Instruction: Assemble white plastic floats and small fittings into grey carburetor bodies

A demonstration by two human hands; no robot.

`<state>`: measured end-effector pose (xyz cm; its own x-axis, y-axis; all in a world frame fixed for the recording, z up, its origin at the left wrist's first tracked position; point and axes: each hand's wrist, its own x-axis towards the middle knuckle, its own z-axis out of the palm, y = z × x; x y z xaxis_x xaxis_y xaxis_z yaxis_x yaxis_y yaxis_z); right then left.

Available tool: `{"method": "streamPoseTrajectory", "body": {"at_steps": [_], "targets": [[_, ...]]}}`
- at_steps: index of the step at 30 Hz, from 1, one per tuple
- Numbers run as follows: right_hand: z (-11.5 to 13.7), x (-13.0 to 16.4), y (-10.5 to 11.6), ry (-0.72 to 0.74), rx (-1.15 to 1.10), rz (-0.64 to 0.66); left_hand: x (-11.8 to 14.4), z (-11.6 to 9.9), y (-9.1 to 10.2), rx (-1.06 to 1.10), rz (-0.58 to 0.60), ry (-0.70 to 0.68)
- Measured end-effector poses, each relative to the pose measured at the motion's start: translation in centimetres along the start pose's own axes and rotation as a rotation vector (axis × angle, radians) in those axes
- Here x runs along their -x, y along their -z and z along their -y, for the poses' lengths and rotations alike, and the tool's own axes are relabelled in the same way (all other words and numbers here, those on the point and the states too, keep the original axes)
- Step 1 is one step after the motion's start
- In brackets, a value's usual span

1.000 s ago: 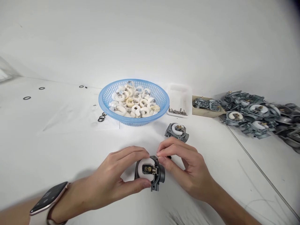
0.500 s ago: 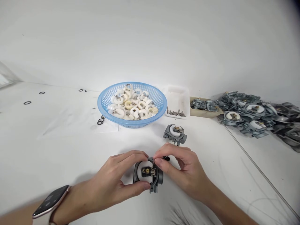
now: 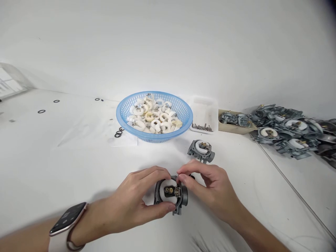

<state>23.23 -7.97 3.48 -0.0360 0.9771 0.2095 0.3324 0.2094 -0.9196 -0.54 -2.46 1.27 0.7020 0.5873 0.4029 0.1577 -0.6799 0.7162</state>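
A grey metal carburetor body rests on the white table with its open bowl side up. Inside it sits a white C-shaped float around brass jets. My left hand wraps the body from the left, index finger and thumb at opposite ends of the float. My right hand is closed in a pinch at the body's upper right edge, by the hinge posts; whatever lies between its fingertips is hidden. Just beyond stands a second carburetor body with its own white float.
A blue basket holds many white floats. Right of it are a white tray of small metal pins, a beige box with carburetor parts, and a pile of carburetors. Black O-rings lie on the left.
The whole scene has shifted slightly right in view as the camera turned. Both hands keep nearly the same hold at the carburetor, with the right fingertips still pinched at its edge.
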Motion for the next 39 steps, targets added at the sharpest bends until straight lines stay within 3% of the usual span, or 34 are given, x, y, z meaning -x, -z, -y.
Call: {"method": "streamPoseTrajectory", "body": {"at_steps": [13, 28, 39], "targets": [[0.0, 0.3, -0.6, 0.023, -0.005, -0.023, -0.9, -1.3, 0.7, -0.013, 0.028, 0.102], [-0.4, 0.4, -1.0, -0.02, -0.029, -0.056, -1.1, -1.5, 0.9, -0.022, 0.051, 0.096], [-0.3, 0.1, -0.5, -0.049, -0.049, 0.036, -0.6, -0.9, 0.5, -0.012, 0.022, 0.071]]}}
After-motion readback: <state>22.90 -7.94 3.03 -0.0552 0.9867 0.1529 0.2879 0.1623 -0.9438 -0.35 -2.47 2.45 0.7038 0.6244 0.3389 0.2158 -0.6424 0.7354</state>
